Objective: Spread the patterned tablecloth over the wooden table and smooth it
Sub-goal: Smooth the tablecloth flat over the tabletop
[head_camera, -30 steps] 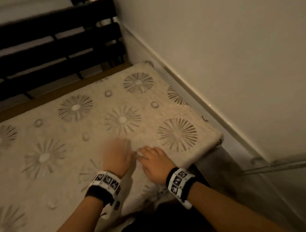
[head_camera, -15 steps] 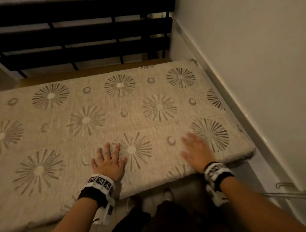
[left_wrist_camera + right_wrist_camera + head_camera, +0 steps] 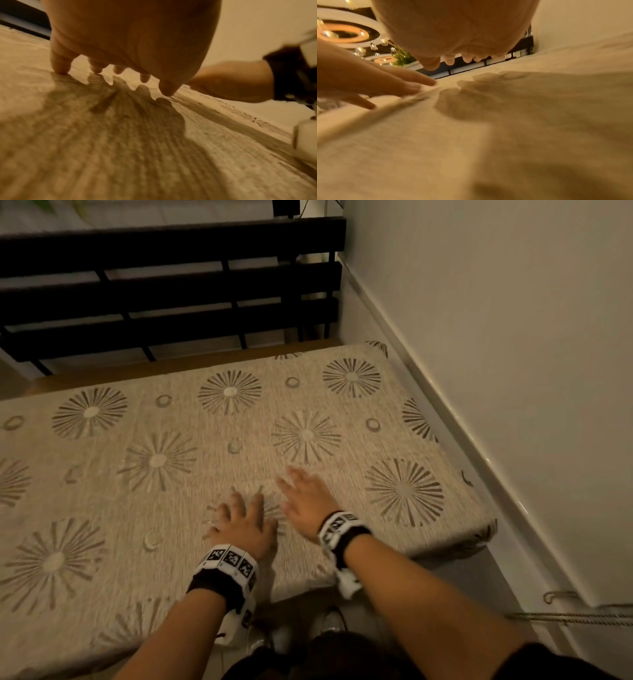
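Smoothing stroke: the patterned tablecloth (image 3: 212, 460) lies spread over the wooden table (image 3: 191, 363) beside the wall (image 3: 496, 344). Left hand (image 3: 241, 523) and right hand (image 3: 308, 499) lie flat, fingers extended, gripping nothing — best swept outward with light, even pressure toward the edges.

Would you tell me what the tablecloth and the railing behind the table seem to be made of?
The tablecloth looks like coarse woven beige fabric, matte: a ribbed weave shows, with sunburst motifs. The railing looks like dark matte slats, painted metal or wood; I cannot tell which.
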